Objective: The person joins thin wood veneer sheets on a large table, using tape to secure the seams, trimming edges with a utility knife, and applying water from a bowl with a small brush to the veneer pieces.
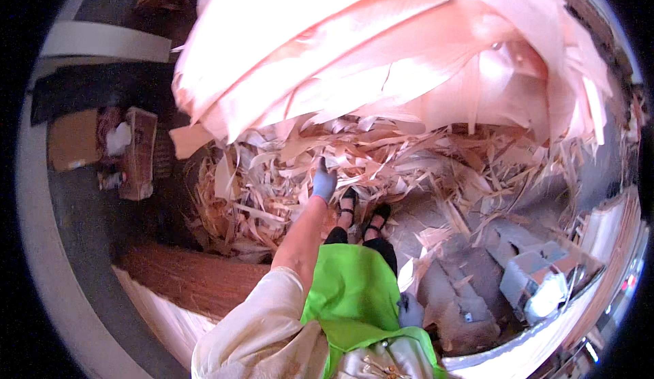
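My left hand, in a grey glove with dark fingertips, reaches forward over a heap of loose wood veneer scraps. Its fingers look stretched out, and I see nothing held in them. Beyond it rises a big pile of broad, pale pinkish veneer sheets, their torn edges hanging over the scraps. My right hand, gloved the same way, stays low beside my green apron. Its fingers are curled. A pale strip shows just above it; whether the hand grips that strip is unclear.
My feet in black shoes stand at the scraps' near edge. Behind on the left lies a brown stack of sheets. A grey box with a white bundle stands at right. Farther left are a cardboard box and a crate.
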Demonstrator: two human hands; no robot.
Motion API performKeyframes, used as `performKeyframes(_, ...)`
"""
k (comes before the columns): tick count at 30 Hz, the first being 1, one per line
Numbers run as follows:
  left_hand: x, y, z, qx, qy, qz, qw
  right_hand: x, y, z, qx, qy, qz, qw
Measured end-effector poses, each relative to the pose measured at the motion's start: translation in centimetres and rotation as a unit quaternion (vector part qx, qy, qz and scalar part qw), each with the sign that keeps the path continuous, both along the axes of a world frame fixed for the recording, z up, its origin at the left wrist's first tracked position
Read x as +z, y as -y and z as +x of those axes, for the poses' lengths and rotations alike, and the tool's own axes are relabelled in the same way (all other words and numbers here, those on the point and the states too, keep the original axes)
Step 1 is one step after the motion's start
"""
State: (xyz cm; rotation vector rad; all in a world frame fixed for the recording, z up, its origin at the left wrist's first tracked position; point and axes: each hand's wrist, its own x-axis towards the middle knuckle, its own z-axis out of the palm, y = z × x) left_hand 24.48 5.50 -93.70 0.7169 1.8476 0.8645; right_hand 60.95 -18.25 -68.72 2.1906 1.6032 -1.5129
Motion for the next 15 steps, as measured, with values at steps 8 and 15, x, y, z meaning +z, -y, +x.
performKeyframes(8,-13.8,-13.1,-8.2,0.011,-0.225,-0.025,0.974,-14.3,-4.4,-5.4,0.155,0.039,-0.018,0.987)
performKeyframes(15,-22.5,-15.8,-12.0,-0.154,-0.418,-0.174,0.878,-16.8,-5.9,-3.9,-0.312,-0.103,-0.215,0.920)
